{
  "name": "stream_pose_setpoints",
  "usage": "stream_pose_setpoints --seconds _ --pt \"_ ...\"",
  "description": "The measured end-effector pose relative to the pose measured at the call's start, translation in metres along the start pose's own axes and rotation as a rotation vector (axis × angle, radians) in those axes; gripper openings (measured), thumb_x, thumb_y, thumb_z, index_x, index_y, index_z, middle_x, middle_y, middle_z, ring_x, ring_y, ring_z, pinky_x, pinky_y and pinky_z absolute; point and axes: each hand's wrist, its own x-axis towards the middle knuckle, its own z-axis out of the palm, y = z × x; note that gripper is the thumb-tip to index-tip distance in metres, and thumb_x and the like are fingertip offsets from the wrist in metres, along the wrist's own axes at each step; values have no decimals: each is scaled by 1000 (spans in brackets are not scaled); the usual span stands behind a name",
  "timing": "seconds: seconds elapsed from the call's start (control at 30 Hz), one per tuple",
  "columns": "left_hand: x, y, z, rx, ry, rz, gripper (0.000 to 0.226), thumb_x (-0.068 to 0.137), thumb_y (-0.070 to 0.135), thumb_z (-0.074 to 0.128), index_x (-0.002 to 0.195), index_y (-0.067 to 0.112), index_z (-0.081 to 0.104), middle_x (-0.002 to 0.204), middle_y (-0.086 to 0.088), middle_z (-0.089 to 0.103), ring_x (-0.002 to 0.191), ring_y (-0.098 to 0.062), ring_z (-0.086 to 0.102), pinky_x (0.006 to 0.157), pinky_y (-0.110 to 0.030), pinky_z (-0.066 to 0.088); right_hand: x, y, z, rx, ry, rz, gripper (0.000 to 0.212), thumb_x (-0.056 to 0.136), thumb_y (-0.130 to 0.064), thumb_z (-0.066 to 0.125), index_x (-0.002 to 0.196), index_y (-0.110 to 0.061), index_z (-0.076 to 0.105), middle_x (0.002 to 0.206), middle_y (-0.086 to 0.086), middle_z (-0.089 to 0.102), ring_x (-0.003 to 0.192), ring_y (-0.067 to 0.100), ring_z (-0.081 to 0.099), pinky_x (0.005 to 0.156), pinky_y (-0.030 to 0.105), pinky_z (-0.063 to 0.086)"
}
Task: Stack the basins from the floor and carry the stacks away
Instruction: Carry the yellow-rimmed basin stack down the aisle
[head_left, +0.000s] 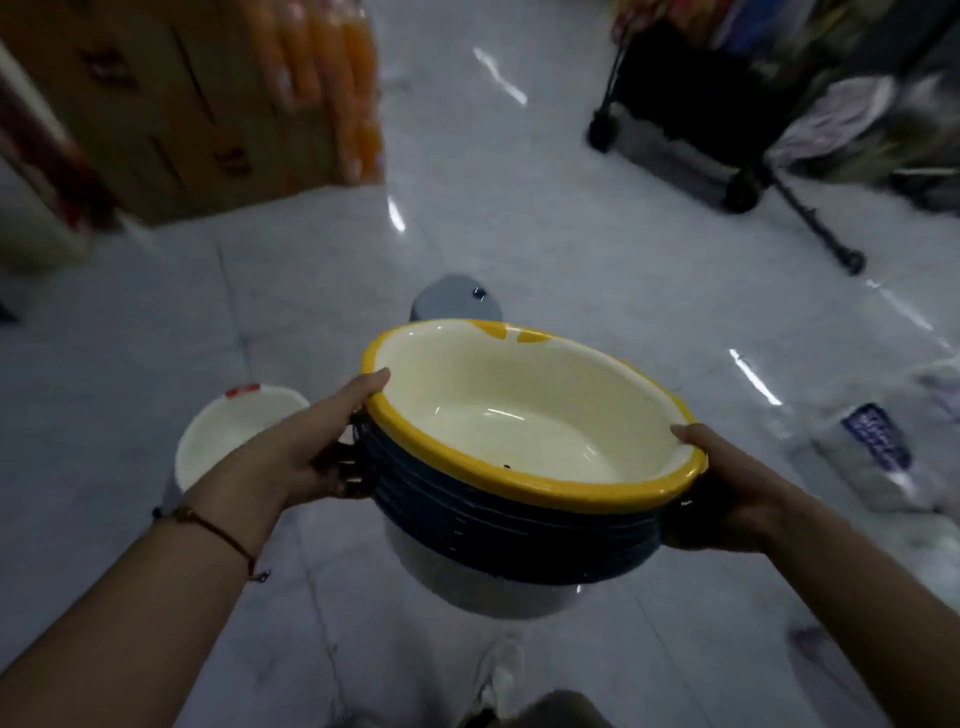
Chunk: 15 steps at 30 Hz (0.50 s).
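Note:
I hold a stack of nested basins (519, 530) in the air, in the middle of the view. The top basin (524, 410) is cream inside with a yellow rim; several dark blue rims and a white bottom show beneath it. My left hand (306, 452) grips the stack's left side, thumb on the yellow rim. My right hand (727, 493) grips the right side, thumb over the rim. A white basin (234, 431) with a red label sits on the floor behind my left hand. A grey upturned basin (454, 299) lies on the floor beyond the stack.
Glossy pale tiled floor (571, 234) all around. Cardboard boxes (171, 104) and orange bottles (332, 88) stand at the back left. A black wheeled cart (691, 130) with goods is at the back right. A plastic packet (878, 447) lies at the right.

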Motion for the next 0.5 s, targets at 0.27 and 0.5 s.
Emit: stream_pose_setpoints --seconds 0.27,0.5 --pt "-116 84 176 366 -268 161 62 72 53 77 115 12 57 83 -18 59 50 -30 61 53 -39 54 -171 11 -145 391 32 -252 67 56 -38 84 106 -2 58 98 17 62 90 36 64 89 45 51" --pt "-156 108 277 582 -516 304 59 70 47 82 105 13 50 79 -17 57 58 -34 65 66 -46 56 -258 89 -185 729 102 -420 62 64 -28 83 113 1 58 98 19 67 85 35 69 80 40 56"
